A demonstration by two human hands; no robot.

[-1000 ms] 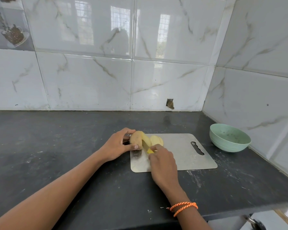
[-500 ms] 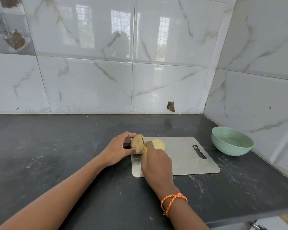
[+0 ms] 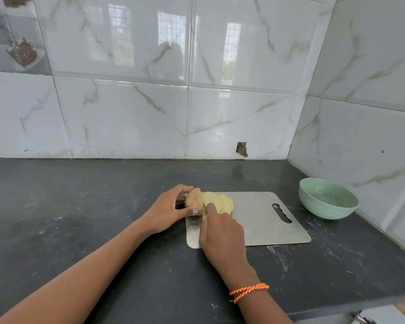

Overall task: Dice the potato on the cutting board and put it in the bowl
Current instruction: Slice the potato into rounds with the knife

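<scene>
A steel cutting board (image 3: 262, 218) lies on the dark counter. At its far left corner my left hand (image 3: 166, 212) grips the unpeeled end piece of the potato (image 3: 194, 200) between thumb and fingers. Pale cut slices (image 3: 218, 202) lean to the right of that piece. My right hand (image 3: 221, 235) holds a knife with a yellow handle (image 3: 206, 216), mostly hidden under the hand; its forefinger lies along the top, between the end piece and the slices. A pale green bowl (image 3: 327, 198) stands to the right of the board.
The dark counter (image 3: 80, 218) runs wide to the left. Tiled walls close it at the back and on the right, just behind the bowl. The counter's front edge (image 3: 337, 307) lies close below my right wrist, which wears an orange thread band.
Another slice has come off the potato and leans with the others to the right. The piece under my left hand is shorter. My right hand has stayed at the cut.
</scene>
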